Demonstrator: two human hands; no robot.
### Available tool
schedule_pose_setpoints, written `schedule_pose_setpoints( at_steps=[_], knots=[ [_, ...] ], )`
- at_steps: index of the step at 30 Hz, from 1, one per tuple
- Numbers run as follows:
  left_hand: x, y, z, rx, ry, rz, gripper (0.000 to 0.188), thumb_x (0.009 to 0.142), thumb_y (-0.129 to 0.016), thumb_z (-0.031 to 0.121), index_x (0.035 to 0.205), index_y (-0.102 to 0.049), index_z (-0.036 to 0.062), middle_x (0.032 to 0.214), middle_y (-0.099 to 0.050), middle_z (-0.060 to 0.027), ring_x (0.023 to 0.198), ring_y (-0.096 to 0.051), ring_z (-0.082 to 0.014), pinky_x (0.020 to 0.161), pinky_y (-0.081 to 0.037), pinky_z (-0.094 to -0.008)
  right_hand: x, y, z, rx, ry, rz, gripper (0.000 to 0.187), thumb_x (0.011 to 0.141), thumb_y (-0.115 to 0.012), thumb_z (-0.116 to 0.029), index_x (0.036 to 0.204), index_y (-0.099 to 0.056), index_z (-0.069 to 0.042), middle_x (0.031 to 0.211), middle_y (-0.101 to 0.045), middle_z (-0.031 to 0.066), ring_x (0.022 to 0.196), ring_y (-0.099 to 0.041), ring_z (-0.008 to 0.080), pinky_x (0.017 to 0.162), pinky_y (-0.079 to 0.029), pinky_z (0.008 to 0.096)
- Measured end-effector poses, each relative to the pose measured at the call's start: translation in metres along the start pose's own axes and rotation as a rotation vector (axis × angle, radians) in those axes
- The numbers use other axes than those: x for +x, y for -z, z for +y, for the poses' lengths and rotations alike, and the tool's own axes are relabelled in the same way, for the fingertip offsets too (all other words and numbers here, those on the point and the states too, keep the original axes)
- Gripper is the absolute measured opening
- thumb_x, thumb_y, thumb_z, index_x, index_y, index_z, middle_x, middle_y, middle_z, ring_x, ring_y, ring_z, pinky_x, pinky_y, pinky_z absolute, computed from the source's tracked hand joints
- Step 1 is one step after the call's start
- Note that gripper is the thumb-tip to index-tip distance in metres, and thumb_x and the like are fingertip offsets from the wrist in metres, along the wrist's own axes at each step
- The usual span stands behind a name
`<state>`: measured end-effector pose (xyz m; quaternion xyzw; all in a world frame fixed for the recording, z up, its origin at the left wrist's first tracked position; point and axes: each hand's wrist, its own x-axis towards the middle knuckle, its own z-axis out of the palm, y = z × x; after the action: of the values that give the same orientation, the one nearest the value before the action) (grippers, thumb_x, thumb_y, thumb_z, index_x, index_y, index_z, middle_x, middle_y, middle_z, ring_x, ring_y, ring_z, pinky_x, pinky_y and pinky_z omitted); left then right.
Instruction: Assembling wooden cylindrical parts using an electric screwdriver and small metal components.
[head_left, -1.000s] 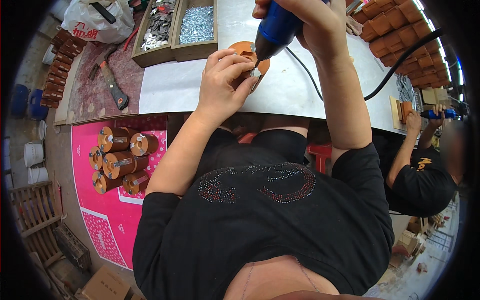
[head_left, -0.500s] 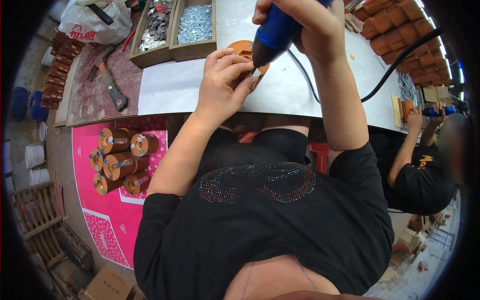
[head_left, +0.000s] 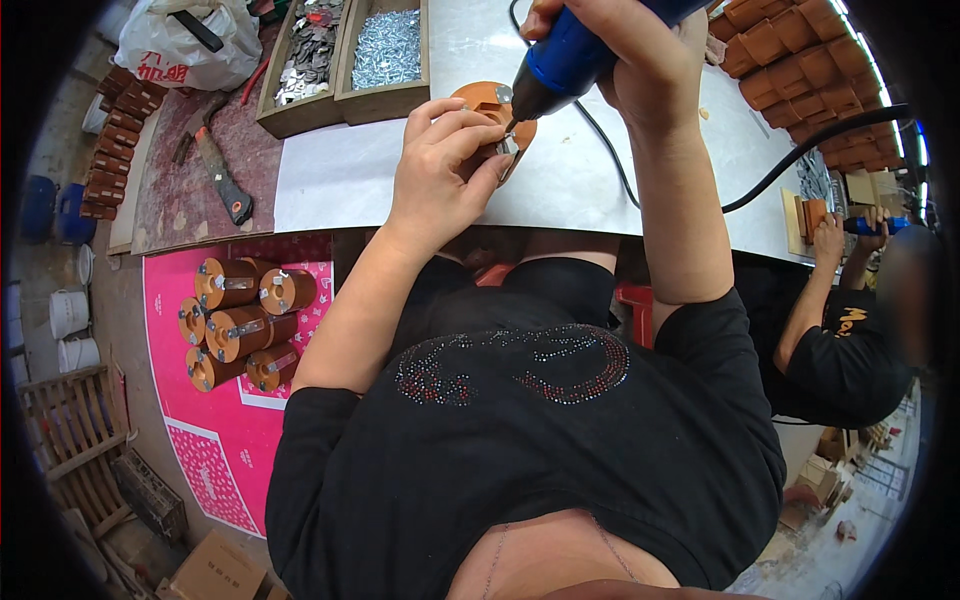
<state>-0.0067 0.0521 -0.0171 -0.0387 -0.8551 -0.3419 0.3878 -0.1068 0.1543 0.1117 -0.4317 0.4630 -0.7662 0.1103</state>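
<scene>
Your right grip (head_left: 650, 65) clasps a blue power screwdriver (head_left: 565, 65) over the table (head_left: 345, 185), its bit (head_left: 511, 126) at the metal plate (head_left: 508, 146) your left grip (head_left: 443, 165) pinches against a brown cylinder (head_left: 482, 95).

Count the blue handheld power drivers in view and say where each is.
2: one blue, black-nosed power driver in the person's right hand, top centre; another, blue power driver, in a co-worker's hand at far right. No others show.
</scene>
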Motion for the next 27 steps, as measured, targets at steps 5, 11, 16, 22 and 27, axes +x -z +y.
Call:
schedule_pose_setpoints(
  at_steps=[5,11,16,22,27],
  knots=[
    [0.0,0.0,0.0,0.004,0.007,-0.005,0.021,0.061,-0.068,0.007,0.082,-0.064,0.0042,0.087,-0.06,-0.005,0.1,-0.046,-0.0271,0.085,-0.038,-0.0348,-0.002,0.002,0.003,-0.047,0.034,0.026,0.044,0.068,-0.063,-0.007,0.104,-0.04,0.003,0.07,-0.056,0.0101,0.059,-0.057,0.0177,0.057,-0.049,0.0294],
    [0.0,0.0,0.0,-0.006,0.0,0.005,0.021,0.061,-0.069,0.009,0.081,-0.064,0.0033,0.087,-0.06,-0.0058,0.1,-0.046,-0.0268,0.085,-0.038,-0.0348,-0.003,0.005,0.003,-0.025,0.064,0.011,0.043,0.069,-0.061,-0.006,0.104,-0.039,0.004,0.068,-0.056,0.0104,0.057,-0.057,0.0178,0.057,-0.048,0.0291],
    [0.002,0.0,0.002,0.006,0.002,0.013,0.022,0.061,-0.07,0.011,0.079,-0.063,0.0022,0.086,-0.06,-0.0073,0.098,-0.047,-0.0264,0.084,-0.038,-0.0344,-0.002,0.003,-0.001,-0.041,0.065,0.024,0.044,0.068,-0.061,-0.007,0.104,-0.039,0.004,0.068,-0.055,0.0108,0.057,-0.056,0.0182,0.057,-0.048,0.0298],
    [0.007,0.006,0.002,-0.021,-0.006,0.002,0.028,0.061,-0.07,0.013,0.086,-0.062,0.0029,0.095,-0.058,-0.0076,0.094,-0.049,-0.0257,0.081,-0.04,-0.0339,-0.007,-0.011,-0.022,0.049,0.023,0.12,0.046,0.067,-0.06,-0.01,0.104,-0.038,0.004,0.067,-0.055,0.0112,0.056,-0.057,0.0195,0.056,-0.049,0.0303],
    [0.016,0.01,0.012,-0.09,-0.008,0.042,0.032,0.06,-0.071,0.012,0.089,-0.062,0.0041,0.097,-0.058,-0.0073,0.091,-0.051,-0.0245,0.078,-0.041,-0.0326,-0.004,-0.002,-0.023,-0.005,0.196,0.043,0.042,0.07,-0.056,-0.011,0.104,-0.037,0.004,0.064,-0.054,0.0111,0.056,-0.056,0.0205,0.057,-0.048,0.0315]
  ],
)
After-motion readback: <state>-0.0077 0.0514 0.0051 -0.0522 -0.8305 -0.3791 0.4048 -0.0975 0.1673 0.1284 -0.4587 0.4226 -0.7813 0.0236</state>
